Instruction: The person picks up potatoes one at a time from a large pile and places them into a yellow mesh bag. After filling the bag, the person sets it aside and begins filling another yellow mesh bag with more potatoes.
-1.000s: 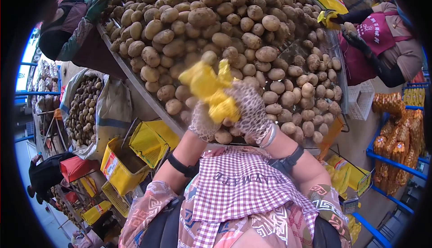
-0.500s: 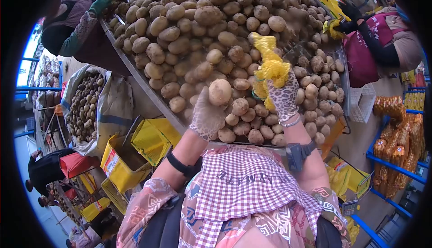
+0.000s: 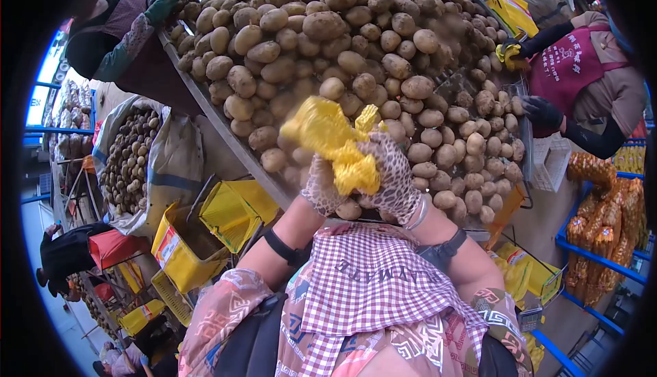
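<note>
A yellow mesh bag is bunched up between my two gloved hands, low over the near edge of the potato pile. My right hand, in a spotted glove, is closed on the bag's right side. Against its left side is my left hand, in a matching glove; the thumb side seems to grip the mesh, while most of its fingers are hidden behind it. The upper left part of the bag flares out, blurred by motion. Whether a potato is inside the bag or in my left palm is hidden.
The metal table rim runs along the pile. A co-worker in a maroon apron stands at the right, another person at the upper left. A sack of potatoes, yellow baskets and a white crate surround the table.
My right hand has brought the mesh bag left and down to my left hand. The potato my left hand held is out of sight. The right co-worker's hands have moved apart.
</note>
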A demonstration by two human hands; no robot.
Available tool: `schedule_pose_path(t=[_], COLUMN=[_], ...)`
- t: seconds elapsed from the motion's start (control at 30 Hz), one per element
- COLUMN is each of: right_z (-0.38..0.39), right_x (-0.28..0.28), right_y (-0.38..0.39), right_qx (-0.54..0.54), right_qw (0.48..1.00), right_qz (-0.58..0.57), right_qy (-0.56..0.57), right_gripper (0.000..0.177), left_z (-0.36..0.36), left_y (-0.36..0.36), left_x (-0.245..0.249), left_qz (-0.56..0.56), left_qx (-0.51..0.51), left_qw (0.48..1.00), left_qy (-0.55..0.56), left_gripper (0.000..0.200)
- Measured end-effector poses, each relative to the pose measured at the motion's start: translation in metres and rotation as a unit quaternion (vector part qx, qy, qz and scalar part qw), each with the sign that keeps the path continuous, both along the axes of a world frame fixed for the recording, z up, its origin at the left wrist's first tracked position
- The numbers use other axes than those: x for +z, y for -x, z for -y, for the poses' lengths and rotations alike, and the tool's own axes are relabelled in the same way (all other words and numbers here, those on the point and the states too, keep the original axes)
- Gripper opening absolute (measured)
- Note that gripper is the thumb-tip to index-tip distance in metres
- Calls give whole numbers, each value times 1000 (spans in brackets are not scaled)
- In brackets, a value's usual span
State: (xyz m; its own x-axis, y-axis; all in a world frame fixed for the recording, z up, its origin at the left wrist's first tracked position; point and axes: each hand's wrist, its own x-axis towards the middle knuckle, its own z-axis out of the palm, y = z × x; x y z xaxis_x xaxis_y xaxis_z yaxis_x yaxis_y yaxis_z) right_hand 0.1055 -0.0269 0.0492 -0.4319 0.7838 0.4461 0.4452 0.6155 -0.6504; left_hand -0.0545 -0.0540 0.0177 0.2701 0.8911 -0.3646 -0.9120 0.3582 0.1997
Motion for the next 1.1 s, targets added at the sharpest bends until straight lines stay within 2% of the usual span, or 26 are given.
schedule_pose_path(t=[0.03,0.07,0.1,0.13,0.17,0.2,0.23,0.27,0.3,0.37,0.43,0.47,0.53,0.57,0.6,0.63,0.67,0.7,0.77,0.8,0.87,0.9,0.97,1.0,1.03,1.1], right_z=[7,0,-4,-7,-9,-18,-27,-30,-31,-21,-6,3,17,22,28,32,40,44,53,58,66,70,79,84,88,93], right_x=[-2,-18,-33,-35,-87,-83,-71,-67,-65,-70,-80,-85,-96,-100,-105,-111,-105,-105,-101,-99,-96,-94,-92,-90,-89,-93], right_y=[4,-7,-13,-20,-45,-59,-70,-79,-90,-118,-141,-150,-166,-172,-178,-182,-188,-189,-191,-190,-188,-188,-186,-185,-184,-178], right_qx=[38,70,24,-70,-209,-198,-244,-290,-309,-334,-357,-366,-383,-388,-395,-395,-409,-417,-435,-443,-458,-464,-478,-476,-470,-470], right_qw=[998,996,994,965,919,921,872,803,793,824,839,843,844,844,843,844,842,841,838,836,832,829,822,821,822,820], right_qz=[-3,-34,-100,-97,-119,-119,-238,-352,-368,-301,-251,-228,-199,-189,-182,-180,-171,-166,-158,-156,-158,-161,-166,-168,-169,-192], right_qy=[-43,-38,40,236,314,315,351,383,375,344,326,321,317,318,317,317,308,303,289,283,271,266,260,266,272,265], right_gripper=[54,52,51,47,42,42,45,49,49,49,49,49,50,50,50,50,50,50,49,49,49,49,49,50,52,51], left_z=[2,5,11,16,22,31,42,53,65,90,131,136,143,148,150,150,136,119,86,73,48,37,16,7,7,8], left_y=[5,11,18,27,41,54,66,82,102,162,244,253,269,278,285,290,265,240,191,170,138,125,105,98,92,83], left_x=[-4,-17,-27,-7,-14,-4,9,12,14,-32,-99,-104,-108,-118,-129,-136,-105,-78,-40,-33,-22,-18,-10,-1,1,6], left_qz=[-150,-100,-49,-25,105,99,94,47,0,-127,-212,-213,-448,-450,-689,-864,-922,-922,-960,-957,-961,-959,-949,-929,-928,-919], left_qx=[-43,-71,-94,-101,-140,-103,-64,32,124,242,219,225,254,256,148,25,41,37,45,42,-146,-146,-281,-334,-335,-295], left_qw=[983,991,994,993,985,989,991,998,991,954,945,943,798,795,644,436,349,354,260,268,178,178,131,155,153,257], left_qy=[-100,-51,-2,57,-7,-37,-66,-4,59,120,118,118,312,315,297,250,161,156,-93,-102,-156,-166,-58,-42,-47,-37], left_gripper=[67,67,67,64,59,58,56,55,53,50,46,46,43,43,44,45,50,50,50,50,60,60,67,72,72,59])
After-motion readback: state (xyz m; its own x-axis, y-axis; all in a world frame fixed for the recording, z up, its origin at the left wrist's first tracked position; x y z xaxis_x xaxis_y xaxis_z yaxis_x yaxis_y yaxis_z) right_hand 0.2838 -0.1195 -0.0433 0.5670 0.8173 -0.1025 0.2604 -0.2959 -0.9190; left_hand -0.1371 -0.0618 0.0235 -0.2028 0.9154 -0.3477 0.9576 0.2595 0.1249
